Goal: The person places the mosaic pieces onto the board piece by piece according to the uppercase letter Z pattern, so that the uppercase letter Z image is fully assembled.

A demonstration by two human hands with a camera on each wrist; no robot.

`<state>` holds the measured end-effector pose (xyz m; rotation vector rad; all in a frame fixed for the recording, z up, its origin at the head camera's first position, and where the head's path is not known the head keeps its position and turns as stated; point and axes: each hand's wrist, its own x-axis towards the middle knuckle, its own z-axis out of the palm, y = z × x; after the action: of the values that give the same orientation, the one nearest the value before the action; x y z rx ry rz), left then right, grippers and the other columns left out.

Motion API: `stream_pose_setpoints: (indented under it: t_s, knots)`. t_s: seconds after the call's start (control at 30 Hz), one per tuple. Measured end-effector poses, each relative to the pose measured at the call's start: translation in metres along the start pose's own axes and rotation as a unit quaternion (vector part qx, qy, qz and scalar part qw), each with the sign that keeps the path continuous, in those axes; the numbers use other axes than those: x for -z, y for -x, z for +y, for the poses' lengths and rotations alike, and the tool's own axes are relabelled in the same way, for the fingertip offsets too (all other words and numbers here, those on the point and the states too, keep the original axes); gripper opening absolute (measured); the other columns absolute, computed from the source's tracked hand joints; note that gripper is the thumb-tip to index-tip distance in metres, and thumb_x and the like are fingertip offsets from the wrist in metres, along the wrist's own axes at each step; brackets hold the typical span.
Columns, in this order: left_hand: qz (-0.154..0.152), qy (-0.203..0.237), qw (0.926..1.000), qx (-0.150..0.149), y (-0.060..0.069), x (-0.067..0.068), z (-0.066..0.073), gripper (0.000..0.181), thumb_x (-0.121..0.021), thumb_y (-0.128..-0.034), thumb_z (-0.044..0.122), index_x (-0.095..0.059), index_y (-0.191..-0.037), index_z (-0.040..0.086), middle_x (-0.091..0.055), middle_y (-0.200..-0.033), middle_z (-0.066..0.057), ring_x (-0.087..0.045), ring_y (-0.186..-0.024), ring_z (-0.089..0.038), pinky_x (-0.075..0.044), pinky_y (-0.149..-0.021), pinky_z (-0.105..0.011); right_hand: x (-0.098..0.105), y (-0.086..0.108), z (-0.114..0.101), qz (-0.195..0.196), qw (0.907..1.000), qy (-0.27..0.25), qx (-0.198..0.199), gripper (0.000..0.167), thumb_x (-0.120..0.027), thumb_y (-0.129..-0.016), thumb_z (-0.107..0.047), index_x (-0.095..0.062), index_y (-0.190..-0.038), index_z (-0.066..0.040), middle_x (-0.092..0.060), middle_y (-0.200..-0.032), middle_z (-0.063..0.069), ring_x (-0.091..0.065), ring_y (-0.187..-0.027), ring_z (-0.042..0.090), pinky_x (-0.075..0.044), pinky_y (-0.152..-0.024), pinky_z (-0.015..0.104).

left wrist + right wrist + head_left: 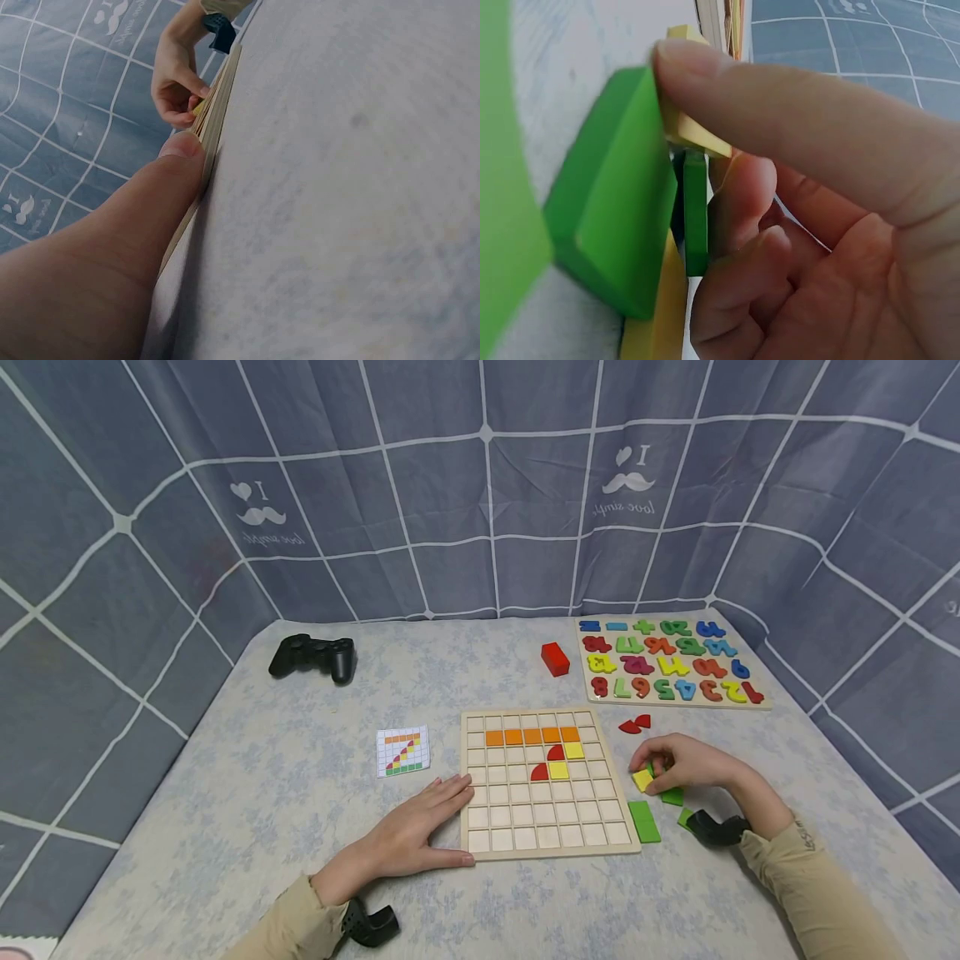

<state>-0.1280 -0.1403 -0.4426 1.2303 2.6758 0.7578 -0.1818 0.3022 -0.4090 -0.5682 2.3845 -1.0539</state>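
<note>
A wooden grid board (626,850) carries a row of orange squares (532,737), two red quarter-circles (539,772) and two yellow squares (558,769). My left hand (414,828) rests at the board's left edge, fingers straight; its thumb (176,169) touches the lower rim. To the right of the board, my right hand (686,763) pinches a yellow square tile (642,779) between thumb and fingers. Around that hand lie green tiles (644,822), some partly under it. In the right wrist view a green tile (619,195) leans close to the thumb and the yellow tile (694,135).
A pattern card (402,752) lies left of the board. Three or fewer loose red pieces (630,727) sit beyond my right hand. Further back are a red block (555,659), a number puzzle board (678,702) and a black game controller (313,657). A grey-blue curtain surrounds the table.
</note>
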Motion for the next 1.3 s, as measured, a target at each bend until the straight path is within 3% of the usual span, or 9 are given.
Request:
stream_pose_setpoints:
  t_s: [0.53,1.1,1.3]
  knots:
    - [0.001,-0.001,1.0,-0.001,0.0,0.0,0.0,0.09,-0.058,-0.0818,0.063,-0.033,-0.146,0.006,-0.022,-0.154,-0.004,-0.018,-0.141,-0.017,-0.015,-0.116,-0.035,-0.004,-0.015,-0.016,0.0,0.9999,0.003,-0.011,0.022,-0.075,-0.08,-0.02,-0.061,-0.088,-0.006,-0.054,-0.069,0.002,-0.05,-0.062,0.016,-0.042,-0.055,0.021]
    - [0.003,-0.005,1.0,-0.004,0.0,-0.002,-0.002,0.091,-0.057,-0.0819,0.064,-0.032,-0.147,0.006,-0.022,-0.154,-0.004,-0.018,-0.141,-0.017,-0.016,-0.116,-0.035,-0.039,-0.06,-0.078,-0.059,0.9946,0.005,0.085,0.008,-0.067,-0.088,-0.012,-0.067,-0.092,-0.006,-0.068,-0.078,0.005,-0.063,-0.069,0.024,-0.053,-0.066,0.026]
    - [0.003,-0.005,1.0,-0.004,0.001,-0.002,-0.002,0.091,-0.057,-0.0821,0.064,-0.032,-0.147,0.006,-0.022,-0.154,-0.004,-0.018,-0.141,-0.017,-0.016,-0.116,-0.035,-0.051,-0.07,-0.086,-0.059,0.9943,0.009,0.088,0.007,-0.067,-0.087,-0.011,-0.069,-0.091,-0.006,-0.068,-0.078,0.001,-0.064,-0.069,0.02,-0.054,-0.065,0.025]
